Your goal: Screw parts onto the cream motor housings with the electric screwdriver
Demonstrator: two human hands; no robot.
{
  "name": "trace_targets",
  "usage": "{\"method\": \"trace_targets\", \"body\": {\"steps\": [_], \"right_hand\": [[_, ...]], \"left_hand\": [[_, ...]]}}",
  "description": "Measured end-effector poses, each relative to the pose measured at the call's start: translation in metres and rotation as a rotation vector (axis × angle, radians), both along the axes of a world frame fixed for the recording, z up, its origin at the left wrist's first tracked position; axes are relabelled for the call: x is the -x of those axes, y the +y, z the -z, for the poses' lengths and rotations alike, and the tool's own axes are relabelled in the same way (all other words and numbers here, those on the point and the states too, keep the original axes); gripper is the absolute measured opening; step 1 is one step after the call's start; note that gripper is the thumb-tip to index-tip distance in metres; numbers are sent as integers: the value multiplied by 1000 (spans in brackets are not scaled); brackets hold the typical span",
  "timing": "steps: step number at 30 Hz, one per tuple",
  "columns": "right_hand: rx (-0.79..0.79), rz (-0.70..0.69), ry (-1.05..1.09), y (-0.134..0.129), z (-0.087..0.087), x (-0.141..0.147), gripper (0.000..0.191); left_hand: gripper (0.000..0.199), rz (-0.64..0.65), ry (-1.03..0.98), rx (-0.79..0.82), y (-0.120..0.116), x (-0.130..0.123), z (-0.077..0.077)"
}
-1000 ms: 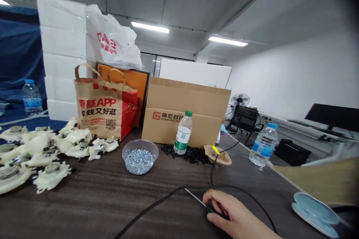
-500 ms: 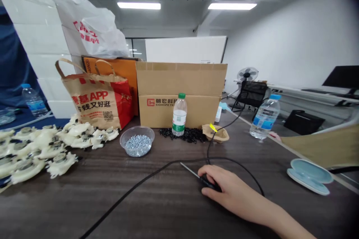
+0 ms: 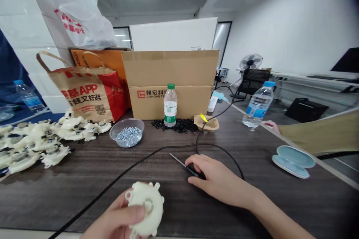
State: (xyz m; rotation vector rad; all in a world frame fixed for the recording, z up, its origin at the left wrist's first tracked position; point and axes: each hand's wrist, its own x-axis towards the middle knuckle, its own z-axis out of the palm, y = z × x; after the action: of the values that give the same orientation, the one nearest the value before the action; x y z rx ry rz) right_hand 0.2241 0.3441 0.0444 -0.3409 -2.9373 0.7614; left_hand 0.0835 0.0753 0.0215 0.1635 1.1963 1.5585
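Observation:
My left hand grips a round cream plastic housing near the front edge of the table, thumb across its face by the central hole. The housing has small screw lugs around its rim. My right hand rests on the table to the right, its fingers closed around the black handle of a screwdriver. The thin metal shaft points away and to the left. A black cable runs across the table just beyond the screwdriver tip. A clear plastic bowl of small silvery screws stands farther back.
Several cream housings are heaped at the left. Small black parts lie around a green-capped bottle, beside a cardboard tray. A cardboard box and paper bag stand behind. A blue-capped bottle and open pale-blue case are right.
My left hand has come into view at the bottom with the cream housing. My right hand still holds the screwdriver; the whole view has shifted somewhat.

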Motion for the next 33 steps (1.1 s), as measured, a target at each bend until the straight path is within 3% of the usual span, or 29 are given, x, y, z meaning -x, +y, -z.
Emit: {"method": "trace_targets", "body": {"steps": [6,10,16,22,28,31,33], "right_hand": [[-17,59,46,-3,3,2,15],[-44,104,66,-2,1,4,12],[-21,96,53,-4,-1,6,11],[-10,106,65,-6,2,7,11],[-19,74,83,-12,-5,5,11],[-14,11,101,-20,-10,4,19],[43,-43,141,-26,-11,3,29]], "left_hand": [[35,269,813,-85,59,27,-10],[48,171,1095,-92,89,43,-5],[63,163,1344,-87,82,56,3],[88,274,1428,-104,70,64,4],[66,322,1444,-30,66,62,5],[63,367,1185,-157,67,52,2],[59,408,759,-317,69,44,2]]}}
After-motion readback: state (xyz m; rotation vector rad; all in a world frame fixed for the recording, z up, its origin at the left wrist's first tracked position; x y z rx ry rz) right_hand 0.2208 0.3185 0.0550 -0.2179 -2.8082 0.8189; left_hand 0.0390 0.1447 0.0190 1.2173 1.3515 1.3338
